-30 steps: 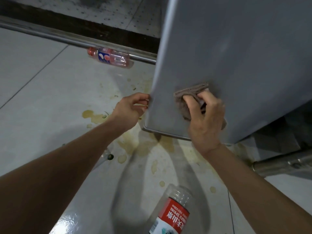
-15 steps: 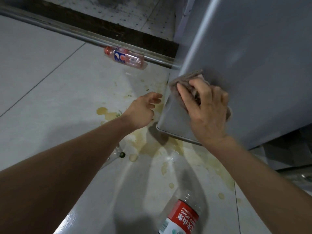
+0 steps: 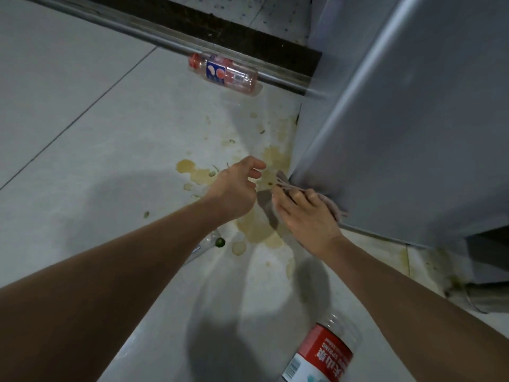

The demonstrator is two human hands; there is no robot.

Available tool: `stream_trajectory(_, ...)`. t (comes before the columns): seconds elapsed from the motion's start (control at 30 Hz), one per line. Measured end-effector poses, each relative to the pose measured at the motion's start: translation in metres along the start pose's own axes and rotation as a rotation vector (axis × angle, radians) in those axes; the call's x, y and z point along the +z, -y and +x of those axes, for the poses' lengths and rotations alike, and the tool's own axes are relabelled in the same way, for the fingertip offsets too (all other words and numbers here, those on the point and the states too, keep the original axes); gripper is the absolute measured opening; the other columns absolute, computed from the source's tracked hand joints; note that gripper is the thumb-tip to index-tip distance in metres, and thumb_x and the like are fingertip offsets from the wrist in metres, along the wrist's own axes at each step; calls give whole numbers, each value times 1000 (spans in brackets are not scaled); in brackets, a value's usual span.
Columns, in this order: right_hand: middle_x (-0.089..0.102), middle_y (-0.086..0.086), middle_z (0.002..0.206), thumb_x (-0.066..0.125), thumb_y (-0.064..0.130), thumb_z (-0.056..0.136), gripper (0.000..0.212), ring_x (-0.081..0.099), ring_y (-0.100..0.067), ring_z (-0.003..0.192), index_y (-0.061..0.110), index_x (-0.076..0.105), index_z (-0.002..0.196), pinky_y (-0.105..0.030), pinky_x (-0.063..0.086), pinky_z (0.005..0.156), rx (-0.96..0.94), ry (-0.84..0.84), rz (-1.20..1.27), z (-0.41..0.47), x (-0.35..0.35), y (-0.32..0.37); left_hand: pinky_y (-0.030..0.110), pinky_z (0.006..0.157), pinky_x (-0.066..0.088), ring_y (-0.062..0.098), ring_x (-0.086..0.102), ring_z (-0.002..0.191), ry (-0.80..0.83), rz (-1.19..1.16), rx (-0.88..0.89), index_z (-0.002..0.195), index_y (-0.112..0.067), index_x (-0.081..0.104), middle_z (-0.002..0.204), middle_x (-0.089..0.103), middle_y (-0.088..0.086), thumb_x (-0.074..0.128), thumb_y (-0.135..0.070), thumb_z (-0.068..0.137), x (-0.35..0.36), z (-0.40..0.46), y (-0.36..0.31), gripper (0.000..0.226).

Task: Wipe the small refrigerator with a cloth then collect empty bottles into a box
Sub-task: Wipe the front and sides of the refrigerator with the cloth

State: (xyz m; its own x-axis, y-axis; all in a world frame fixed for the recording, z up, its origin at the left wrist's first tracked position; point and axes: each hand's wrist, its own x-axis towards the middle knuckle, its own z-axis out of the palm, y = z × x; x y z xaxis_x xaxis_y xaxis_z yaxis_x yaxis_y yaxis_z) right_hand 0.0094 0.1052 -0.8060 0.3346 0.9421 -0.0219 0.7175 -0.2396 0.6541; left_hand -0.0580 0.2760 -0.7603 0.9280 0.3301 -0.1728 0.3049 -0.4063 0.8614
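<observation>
The small grey refrigerator (image 3: 413, 128) fills the right side of the view. My right hand (image 3: 308, 219) presses a pinkish-grey cloth (image 3: 286, 186) against the fridge's lower left corner. My left hand (image 3: 237, 188) hovers just left of the cloth with fingers loosely apart, holding nothing. A clear bottle with a blue label and red cap (image 3: 223, 73) lies on its side by the metal floor rail. A clear bottle with a red label (image 3: 322, 354) lies on the floor below my right arm. A third clear bottle with a dark cap (image 3: 212, 244) pokes out from under my left forearm.
Yellow-brown spill stains (image 3: 259, 230) spread across the white tiled floor around the fridge's corner. A metal door rail (image 3: 154, 37) with a dark threshold runs along the top. A dark cable (image 3: 473, 301) lies on the dirty floor at the right.
My right hand has slid the cloth down the fridge's left edge to its bottom corner. My left hand has come off the fridge edge and now hovers beside the cloth.
</observation>
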Motion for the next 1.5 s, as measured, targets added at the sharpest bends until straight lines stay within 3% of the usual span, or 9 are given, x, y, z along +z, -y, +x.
stream_trajectory(0.27,64,5,123,64,21,77,37,66,-22,92,19,69,114,-33,52,74,-33,-139,122,-64,15,-41,25,86,46,15,56,106,66,52,46,127,-21,49,123,56,0,38,11,82,17,1,-14,57)
stream_trajectory(0.4,64,-4,121,81,7,52,60,65,-32,84,12,70,111,-39,54,69,-32,-28,112,-125,31,-71,19,87,40,10,52,115,76,57,58,132,-29,45,129,54,-6,42,12,82,25,7,-17,64)
stream_trajectory(0.57,60,-4,126,56,5,74,49,60,-30,79,8,61,122,-37,52,69,-25,-105,128,-86,27,-51,26,99,43,13,56,114,64,16,100,120,-22,55,119,61,-4,45,12,82,32,17,-23,52)
stream_trajectory(0.7,59,10,129,41,14,84,43,61,-17,83,18,66,119,-30,48,75,-31,-87,136,-29,15,-17,29,90,52,13,65,92,26,-62,94,95,-18,59,94,68,-1,65,-6,81,35,26,-26,19)
stream_trajectory(0.83,52,19,134,25,17,82,56,58,-10,94,31,65,118,-25,46,81,-57,34,27,-16,9,-13,19,71,48,10,63,78,-76,-2,71,80,-25,56,76,65,-10,70,-24,80,38,31,-28,13)
stream_trajectory(1.03,58,9,128,50,15,78,33,58,-21,87,19,73,102,-35,41,74,-85,26,-2,-100,46,-47,13,61,41,9,61,76,-108,44,76,84,-23,55,76,61,-14,66,-29,83,41,28,-28,13)
stream_trajectory(1.2,37,-9,127,70,8,68,54,45,-32,83,7,62,122,-42,47,71,-34,108,-18,-159,62,-80,19,62,43,4,59,71,-120,41,60,77,-27,52,78,62,-13,65,-29,84,43,27,-28,15)
stream_trajectory(1.37,63,-4,118,52,16,80,33,58,-25,77,10,70,107,-35,49,67,-25,-35,176,-86,34,-39,27,67,47,4,58,74,-134,66,74,73,-32,49,80,60,-15,62,-28,86,46,24,-28,18)
stream_trajectory(1.5,53,1,133,36,15,82,44,57,-22,96,17,70,110,-34,47,78,-103,57,118,-56,20,-28,25,64,44,6,55,69,-158,102,86,81,-26,51,79,59,-12,61,-28,87,47,24,-29,11)
